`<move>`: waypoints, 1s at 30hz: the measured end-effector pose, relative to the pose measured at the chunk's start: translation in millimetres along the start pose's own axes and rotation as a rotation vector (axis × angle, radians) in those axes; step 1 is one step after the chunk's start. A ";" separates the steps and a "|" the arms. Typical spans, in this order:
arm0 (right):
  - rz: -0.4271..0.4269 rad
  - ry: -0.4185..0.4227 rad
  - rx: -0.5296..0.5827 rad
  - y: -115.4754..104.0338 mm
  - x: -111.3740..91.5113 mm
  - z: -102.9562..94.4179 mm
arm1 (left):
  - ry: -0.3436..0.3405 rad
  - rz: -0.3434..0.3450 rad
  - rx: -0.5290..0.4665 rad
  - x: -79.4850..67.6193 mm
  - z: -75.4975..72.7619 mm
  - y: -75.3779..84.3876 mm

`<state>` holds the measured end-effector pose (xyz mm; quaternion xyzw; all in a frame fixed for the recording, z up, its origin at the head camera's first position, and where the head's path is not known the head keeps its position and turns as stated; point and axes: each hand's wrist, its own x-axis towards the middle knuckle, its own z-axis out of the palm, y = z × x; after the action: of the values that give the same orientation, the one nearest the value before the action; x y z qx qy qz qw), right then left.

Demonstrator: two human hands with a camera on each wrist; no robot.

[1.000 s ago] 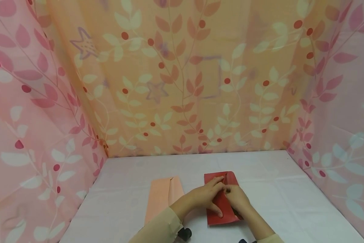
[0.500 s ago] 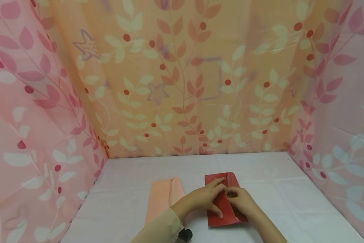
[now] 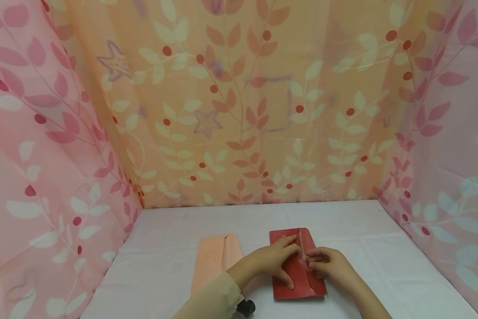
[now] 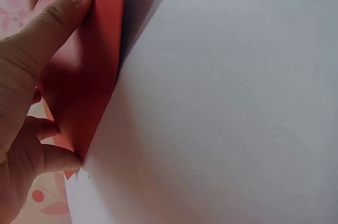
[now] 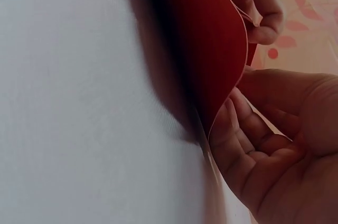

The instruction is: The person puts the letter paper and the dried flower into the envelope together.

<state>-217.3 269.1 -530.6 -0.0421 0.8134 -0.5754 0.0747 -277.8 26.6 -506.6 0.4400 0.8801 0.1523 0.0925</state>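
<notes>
A red envelope (image 3: 296, 283) lies on the table with its long side opening turned to the right. My left hand (image 3: 276, 259) rests spread over its left part, thumb near the lower end and fingers beside the opening; the left wrist view shows the thumb on the red paper. At the right edge my right hand (image 3: 331, 263) holds the envelope's flap with curled fingers. The right wrist view shows the curved flap (image 5: 216, 39) at the thumb and fingertips. Shadow hides the inside of the envelope.
Left of the red envelope lies a peach envelope (image 3: 211, 261), partly covered by my left sleeve (image 3: 211, 299). A small black object (image 3: 246, 307) shows beside that sleeve. Flower-patterned cloth (image 3: 239, 110) hangs around the white-covered table (image 3: 163, 226).
My right hand has moved a little to the right, drawing the flap outward so the opening shows more widely. My left hand stays on the envelope.
</notes>
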 end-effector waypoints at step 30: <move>-0.033 -0.018 0.035 7.8 -0.5 -5.5 | -0.109 -0.063 0.039 3.0 -0.7 1.9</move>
<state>-217.6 276.9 -536.1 -0.0592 0.8016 -0.5904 0.0733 -278.4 29.9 -505.4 0.4214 0.8900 0.1080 0.1366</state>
